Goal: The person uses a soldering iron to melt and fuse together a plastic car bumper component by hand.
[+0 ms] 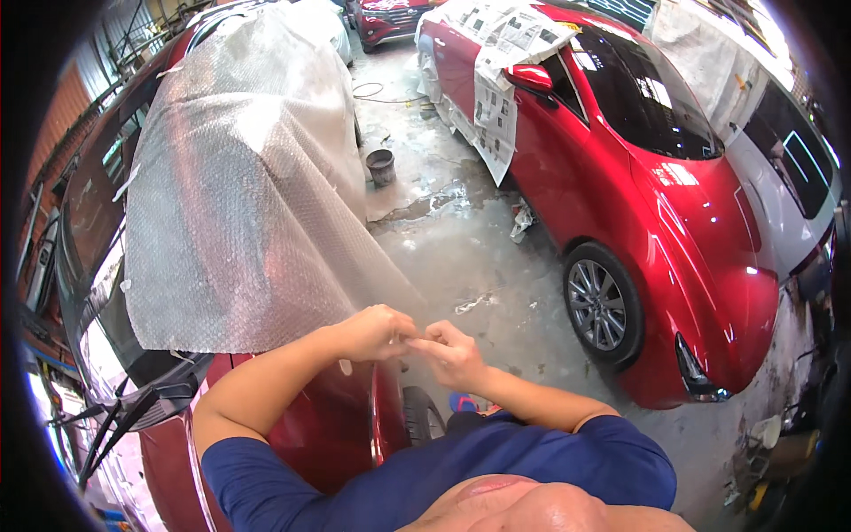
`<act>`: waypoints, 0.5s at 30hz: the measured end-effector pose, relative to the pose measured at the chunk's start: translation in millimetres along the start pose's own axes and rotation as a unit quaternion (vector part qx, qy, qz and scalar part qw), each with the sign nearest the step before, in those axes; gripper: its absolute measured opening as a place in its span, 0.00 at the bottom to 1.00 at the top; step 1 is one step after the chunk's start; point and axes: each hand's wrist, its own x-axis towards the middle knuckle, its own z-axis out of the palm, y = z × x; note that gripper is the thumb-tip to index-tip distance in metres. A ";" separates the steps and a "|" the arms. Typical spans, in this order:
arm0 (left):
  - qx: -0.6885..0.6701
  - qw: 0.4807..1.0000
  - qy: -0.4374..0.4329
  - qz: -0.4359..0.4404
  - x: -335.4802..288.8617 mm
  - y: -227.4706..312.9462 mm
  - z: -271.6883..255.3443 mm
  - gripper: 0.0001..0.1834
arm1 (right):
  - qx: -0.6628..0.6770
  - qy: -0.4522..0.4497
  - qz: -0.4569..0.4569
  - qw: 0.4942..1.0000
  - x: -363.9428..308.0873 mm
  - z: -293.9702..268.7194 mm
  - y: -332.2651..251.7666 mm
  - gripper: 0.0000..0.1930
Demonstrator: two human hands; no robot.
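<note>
My left hand (378, 333) and my right hand (452, 353) meet in front of me, fingers pinched together at the tips. Anything between them is too small or hidden to make out. Just beyond the hands lies a translucent bubble wrap sheet (239, 204), draped in folds over the side of a dark red car; its lower right corner runs close behind my fingers. Below my left forearm shows the car's glossy dark red fender (328, 417). A small whitish scrap (345, 364) hangs under my left wrist.
At the right stands a bright red car (647, 204), partly masked with newspaper (496, 106). A dark bucket (381, 167) sits on the wet-looking, stained concrete floor (479, 239) between the cars. Another red car (387, 19) is at the back. Wiper arms (133, 412) stick up at left.
</note>
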 end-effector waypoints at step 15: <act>-0.125 0.989 0.047 -0.071 4.6 14.6 -1.7 0.08 | 0.020 0.053 0.012 0.998 6.2 -5.5 -1.1 0.15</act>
